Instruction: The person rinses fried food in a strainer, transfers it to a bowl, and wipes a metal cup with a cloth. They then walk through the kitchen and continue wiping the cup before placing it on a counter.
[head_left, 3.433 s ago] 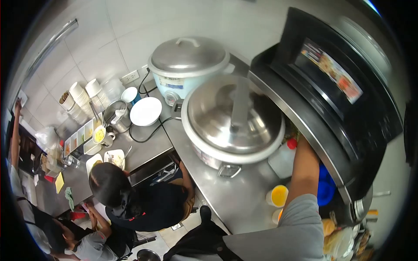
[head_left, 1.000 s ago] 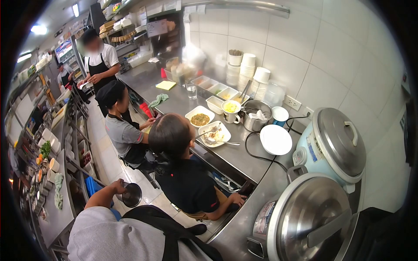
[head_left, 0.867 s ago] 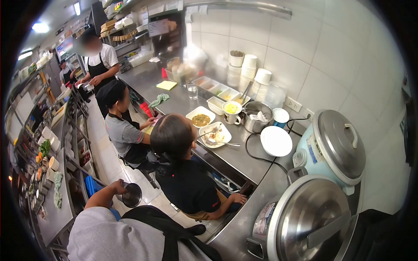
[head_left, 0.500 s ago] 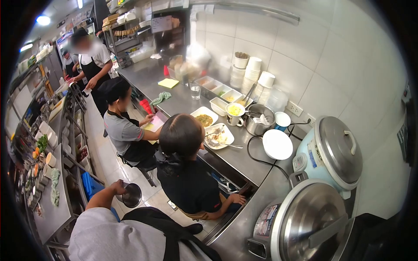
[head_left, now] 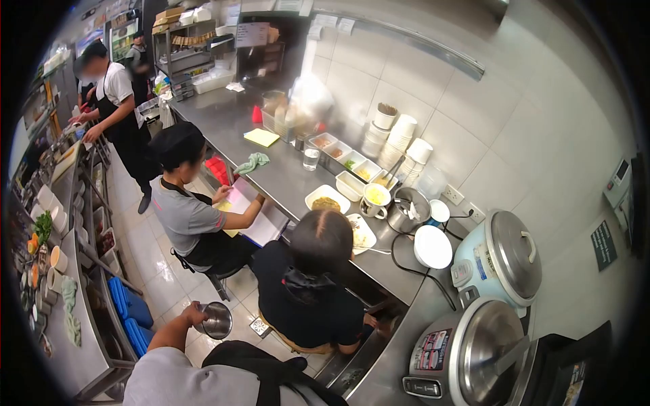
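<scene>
Left hand [head_left: 193, 315]: fingers [head_left: 202, 322] curled shut on the near rim of the small round stainless-steel bowl [head_left: 219, 321]. The bowl hangs just past the fingertips, over the pale tiled floor [head_left: 169, 284]. Can't see what's in it. Right hand out of frame. A person in a black top [head_left: 308, 298] sits close beyond the bowl, on the side away from the fingers. Judgement: a rim-only grip is marginal, so hold the bowl level, hook the thumb well over the rim, and stay wide of that back.

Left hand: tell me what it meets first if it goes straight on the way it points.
Likely the back of the person in black, just beyond the steel bowl that the left hand holds, though depth is unclear.
</scene>
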`<state>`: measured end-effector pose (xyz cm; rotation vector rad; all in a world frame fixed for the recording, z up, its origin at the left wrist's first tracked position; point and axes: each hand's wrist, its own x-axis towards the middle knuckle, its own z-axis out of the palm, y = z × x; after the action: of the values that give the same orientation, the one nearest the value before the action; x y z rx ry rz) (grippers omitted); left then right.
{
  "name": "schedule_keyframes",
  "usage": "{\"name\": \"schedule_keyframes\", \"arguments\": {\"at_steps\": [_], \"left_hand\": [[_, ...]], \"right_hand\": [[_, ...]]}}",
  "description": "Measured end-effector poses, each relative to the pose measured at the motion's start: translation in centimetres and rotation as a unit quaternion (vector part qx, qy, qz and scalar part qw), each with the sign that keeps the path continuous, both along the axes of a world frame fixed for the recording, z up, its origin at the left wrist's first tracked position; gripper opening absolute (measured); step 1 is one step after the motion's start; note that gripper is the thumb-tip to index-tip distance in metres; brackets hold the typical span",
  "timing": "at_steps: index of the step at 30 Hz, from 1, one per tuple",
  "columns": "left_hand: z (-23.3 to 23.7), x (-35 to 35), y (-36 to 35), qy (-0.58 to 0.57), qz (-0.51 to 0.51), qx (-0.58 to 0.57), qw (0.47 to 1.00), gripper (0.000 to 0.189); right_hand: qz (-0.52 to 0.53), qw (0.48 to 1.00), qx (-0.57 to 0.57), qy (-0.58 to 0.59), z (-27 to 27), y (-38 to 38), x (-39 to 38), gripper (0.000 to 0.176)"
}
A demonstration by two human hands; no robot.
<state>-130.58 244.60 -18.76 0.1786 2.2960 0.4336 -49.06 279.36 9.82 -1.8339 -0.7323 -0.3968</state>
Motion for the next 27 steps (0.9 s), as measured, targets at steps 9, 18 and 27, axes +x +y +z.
{"name": "schedule_keyframes", "arguments": {"at_steps": [9,18,27], "left_hand": [[-6.8,-6.9,-7.7,-0.019,0.051,0.102,0.993,0.089],[-3.8,-13.7,-12.7,-0.12,0.178,0.262,0.941,0.08],[2.9,-15.0,-13.1,-0.199,0.094,0.418,0.881,0.072]], "right_hand": [[-0.018,0.996,0.092,0.014,3.2,-9.0,-9.4,0.033],[-0.016,0.983,0.157,0.089,0.1,-19.5,-21.9,0.033],[0.495,0.749,0.159,0.41,-3.2,-25.6,-49.5,0.036]]}}
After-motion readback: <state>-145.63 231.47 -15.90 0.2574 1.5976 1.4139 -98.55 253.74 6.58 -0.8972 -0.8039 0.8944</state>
